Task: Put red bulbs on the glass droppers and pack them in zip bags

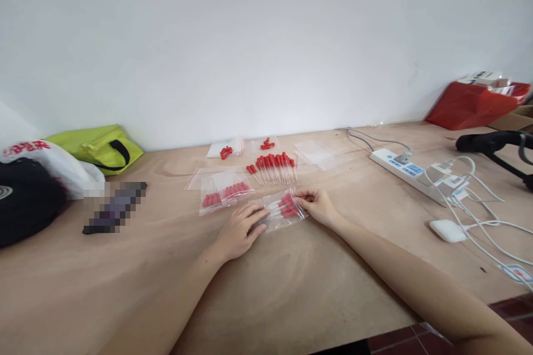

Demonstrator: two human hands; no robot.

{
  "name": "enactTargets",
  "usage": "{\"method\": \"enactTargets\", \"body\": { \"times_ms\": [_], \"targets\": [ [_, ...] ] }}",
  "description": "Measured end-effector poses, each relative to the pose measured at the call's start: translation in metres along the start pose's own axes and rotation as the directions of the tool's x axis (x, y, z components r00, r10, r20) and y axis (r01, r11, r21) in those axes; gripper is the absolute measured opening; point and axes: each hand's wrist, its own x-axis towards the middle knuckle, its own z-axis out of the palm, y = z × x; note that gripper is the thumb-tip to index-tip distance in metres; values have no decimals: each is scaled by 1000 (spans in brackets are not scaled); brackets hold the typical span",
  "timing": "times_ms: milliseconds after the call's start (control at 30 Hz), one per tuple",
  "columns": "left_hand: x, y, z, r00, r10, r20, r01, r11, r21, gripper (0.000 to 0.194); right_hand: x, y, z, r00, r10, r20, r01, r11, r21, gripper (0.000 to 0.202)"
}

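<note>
A clear zip bag (pixel 277 221) with several red-bulbed droppers (pixel 288 205) inside lies on the table in front of me. My right hand (pixel 317 205) pinches the bag's right edge between thumb and fingers. On its left end rest the stretched fingers of my left hand (pixel 241 230), the thumb apart from them. Just behind, a row of loose droppers (pixel 277 165) lies with red bulbs pointing away and thin clear tubes toward me. To the left are filled bags (pixel 227 193), overlapping, with red bulbs showing through the plastic.
Small piles of red bulbs (pixel 226 152) lie near the wall, beside flat clear bags (pixel 316 154). On the right are a power strip (pixel 408 175), white cables and a white charger (pixel 447 231). A green bag (pixel 95 144) and a black item (pixel 29 199) occupy the left.
</note>
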Motion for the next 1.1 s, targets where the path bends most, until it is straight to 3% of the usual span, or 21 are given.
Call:
{"method": "enactTargets", "body": {
  "times_ms": [133,400,667,800,967,1100],
  "targets": [
    [0,-1,1,1000,2,-4,-3,1000,0,35,-1,-4,1,998,30,63,-36,994,105,33],
    [0,-1,0,1000,4,-2,-4,1000,8,35,4,-2,1,1000,25,-3,-25,1000,-7,21],
    [1,-1,-1,1000,-5,17,5,1000,1,36,0,-16,-6,974,177,138,-170,983,-65,19],
    [1,0,-2,1000,-5,13,5,1000,0,36,0,-15,-5,974,197,114,-200,980,16,14],
    [1,1,-3,1000,8,23,-8,1000,6,34,2,-9,0,976,177,123,-174,984,-38,22],
    [1,0,-3,999,-5,43,4,1000,23,34,2,-4,1,987,80,141,-74,996,-48,30]
  ]
}}
